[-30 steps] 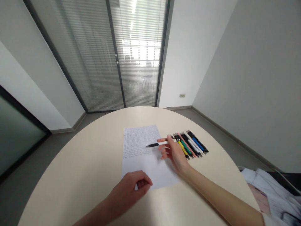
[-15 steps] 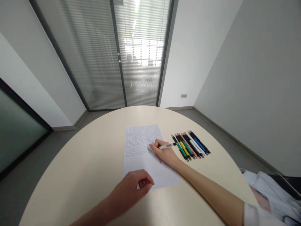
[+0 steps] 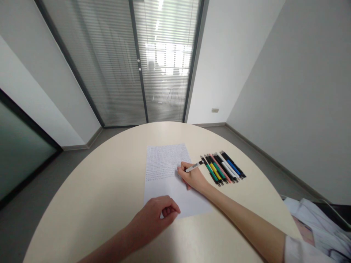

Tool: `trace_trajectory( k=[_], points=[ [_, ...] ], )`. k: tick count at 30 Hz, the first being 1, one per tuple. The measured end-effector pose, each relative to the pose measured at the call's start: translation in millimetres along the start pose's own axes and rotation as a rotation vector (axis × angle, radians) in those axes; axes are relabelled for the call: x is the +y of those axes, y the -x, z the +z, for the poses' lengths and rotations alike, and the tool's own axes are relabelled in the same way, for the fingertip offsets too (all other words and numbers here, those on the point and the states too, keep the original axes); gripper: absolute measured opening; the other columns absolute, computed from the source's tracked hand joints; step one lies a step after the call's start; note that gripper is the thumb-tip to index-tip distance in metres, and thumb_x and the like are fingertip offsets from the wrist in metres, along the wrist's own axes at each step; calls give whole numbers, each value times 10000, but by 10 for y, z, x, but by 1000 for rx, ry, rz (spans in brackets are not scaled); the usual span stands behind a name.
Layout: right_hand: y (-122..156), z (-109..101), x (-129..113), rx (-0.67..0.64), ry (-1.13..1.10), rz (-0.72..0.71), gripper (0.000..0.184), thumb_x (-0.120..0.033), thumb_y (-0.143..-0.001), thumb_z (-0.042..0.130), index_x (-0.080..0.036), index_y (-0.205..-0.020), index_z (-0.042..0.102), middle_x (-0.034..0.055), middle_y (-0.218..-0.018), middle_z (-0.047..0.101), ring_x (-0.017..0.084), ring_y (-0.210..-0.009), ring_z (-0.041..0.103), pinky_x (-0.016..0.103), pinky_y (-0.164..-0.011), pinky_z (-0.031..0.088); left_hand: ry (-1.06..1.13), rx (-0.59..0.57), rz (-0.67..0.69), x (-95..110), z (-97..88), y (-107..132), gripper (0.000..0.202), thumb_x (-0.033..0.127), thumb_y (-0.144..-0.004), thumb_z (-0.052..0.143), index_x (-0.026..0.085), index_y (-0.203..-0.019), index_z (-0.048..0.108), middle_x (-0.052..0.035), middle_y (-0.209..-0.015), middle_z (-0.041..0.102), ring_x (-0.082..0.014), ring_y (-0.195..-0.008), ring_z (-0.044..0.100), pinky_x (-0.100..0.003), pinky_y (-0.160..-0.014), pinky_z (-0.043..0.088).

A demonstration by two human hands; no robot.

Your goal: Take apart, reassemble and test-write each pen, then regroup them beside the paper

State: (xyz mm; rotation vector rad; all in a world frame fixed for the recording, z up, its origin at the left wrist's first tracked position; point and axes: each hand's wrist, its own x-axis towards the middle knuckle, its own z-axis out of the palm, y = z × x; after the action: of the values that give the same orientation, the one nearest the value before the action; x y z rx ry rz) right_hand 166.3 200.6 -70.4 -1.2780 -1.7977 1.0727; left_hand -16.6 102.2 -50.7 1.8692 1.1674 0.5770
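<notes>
- The right hand [image 3: 192, 178] sits at the centre of the frame, its grip clenched on a white pen [image 3: 193, 167] with a black end, which angles up toward the right.
- That hand rests against the right edge of the sheet of paper [image 3: 164, 162], and the pen's tip is hidden behind the fingers.
- The left hand [image 3: 153, 220] lies at lower centre, its grip curled loosely with nothing showing in it, and its fingers overlap the bottom left of the sheet.
- The sheet lies flat at the middle of the worktop [image 3: 87, 204], with dense handwriting on its upper part and bare paper below.
- A row of pens [image 3: 222, 168] lies side by side just right of the right hand, their barrels black, green, yellow, pink, white and blue.
- The worktop is round and cream-coloured.
- A white sleeve [image 3: 296, 251] shows at the bottom right, beside a heap of white cloth [image 3: 319, 223].
- A glass door [image 3: 164, 69] with blinds fills the upper centre.
</notes>
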Motion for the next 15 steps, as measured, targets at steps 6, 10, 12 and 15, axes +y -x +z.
trace_trajectory(
  k=[6,10,12,15],
  points=[
    [14,3,-12,15,-17,-11,289,-308,-848,508,-208,-603,391,-96,-410,436,73,-244,461,159,-291,169,3,-8,-11,2,-7,2,166,163,-814,544,175,-844,708,-11,-755,672,-136,-693,590,-220,-646,413],
    [2,-8,-4,21,-83,0,305,-331,-826,548,-204,-592,400,-98,-398,427,69,-240,453,157,-291,174,1,-7,4,5,-7,11,167,162,-816,545,177,-844,709,-10,-752,670,-136,-693,588,-224,-654,420],
    [-4,-31,-10,31,-143,17,326,-377,-823,560,-204,-595,404,-94,-404,439,66,-246,445,155,-288,193,3,-6,2,9,-5,14,162,164,-816,548,178,-836,708,-10,-748,670,-135,-688,587,-227,-656,428],
    [55,-47,-76,69,-271,61,391,-488,-846,519,-218,-610,363,-97,-424,433,43,-249,358,154,-272,203,40,27,9,-14,2,1,154,170,-823,548,187,-839,700,-11,-757,676,-140,-700,598,-239,-674,449]
  ],
)
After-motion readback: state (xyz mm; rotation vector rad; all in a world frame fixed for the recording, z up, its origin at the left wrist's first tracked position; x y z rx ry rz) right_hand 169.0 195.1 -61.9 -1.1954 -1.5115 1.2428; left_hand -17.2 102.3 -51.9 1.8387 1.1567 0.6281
